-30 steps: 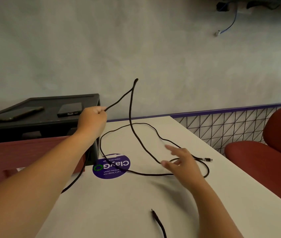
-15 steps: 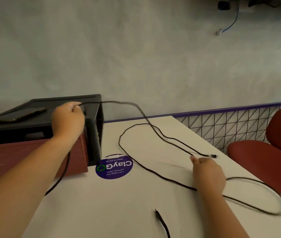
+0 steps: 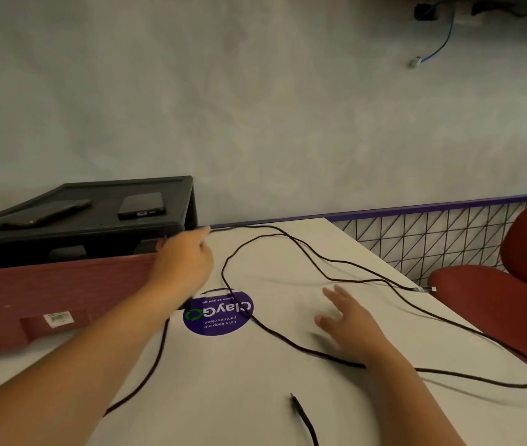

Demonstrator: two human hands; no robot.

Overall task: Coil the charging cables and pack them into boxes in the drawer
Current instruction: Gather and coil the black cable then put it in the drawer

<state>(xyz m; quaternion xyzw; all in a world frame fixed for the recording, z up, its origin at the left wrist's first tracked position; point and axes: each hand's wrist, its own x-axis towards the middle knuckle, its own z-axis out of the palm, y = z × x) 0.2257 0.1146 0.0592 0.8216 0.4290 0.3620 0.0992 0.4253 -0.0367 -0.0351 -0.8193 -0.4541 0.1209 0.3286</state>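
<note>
Head view: the left hand (image 3: pixel 185 262), near the white table's (image 3: pixel 217 400) back-left corner, pinches the long black charging cable (image 3: pixel 289 343), probably to start a coil. The rest sprawls in loops toward the right edge. The right hand (image 3: pixel 349 326) hovers spread above it. Half a second ago it was curled near the plug, and the left hand was farther left.
</note>
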